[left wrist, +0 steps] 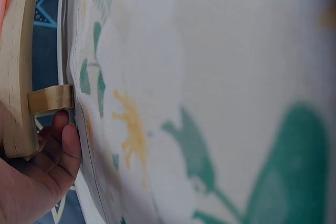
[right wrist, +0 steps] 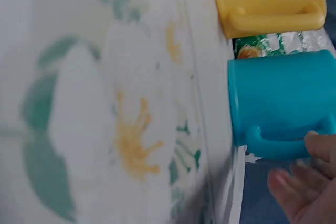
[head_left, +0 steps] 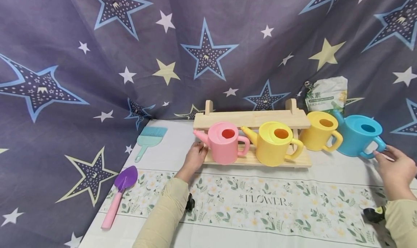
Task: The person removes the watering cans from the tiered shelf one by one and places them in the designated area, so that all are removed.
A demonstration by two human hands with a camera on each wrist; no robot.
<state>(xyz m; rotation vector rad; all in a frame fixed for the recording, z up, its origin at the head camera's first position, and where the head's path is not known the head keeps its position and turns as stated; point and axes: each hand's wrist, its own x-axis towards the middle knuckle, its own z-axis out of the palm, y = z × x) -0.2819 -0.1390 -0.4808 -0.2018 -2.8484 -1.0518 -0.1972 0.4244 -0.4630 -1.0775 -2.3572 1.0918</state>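
Sleeve (head_left: 163, 211) foremost, a person's left hand (head_left: 194, 157) grips the shelf (head_left: 251, 120) while, on the table (head_left: 345, 170) at right, the blue can (head_left: 355, 134) lies just left of the nearer right hand (head_left: 395, 168), handle (right wrist: 273, 148) toward its touching thumb, the fingers' hold unclear.

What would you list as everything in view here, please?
backdrop: 1, purple-grey with stars, behind everything
cloth: 1, white with floral band, foreground
shelf: 1, pale wood, cloth's back
pink can: 1, pink, shelf's lower board, left
yellow cans: 2, yellow, on shelf's lower board and right of shelf
blue can: 1, blue, right of yellow cans
bag: 1, white-green, behind blue can
clip: 1, metallic, bag's upper left
brush: 1, pale green, cloth's back left
trowel: 1, purple-pink, cloth's left edge
wrist cameras: 2, black, at wrists
sleeves: 2, beige, both arms
left grip: 1, bare, shelf's left end
right grip: 1, bare, blue can's handle
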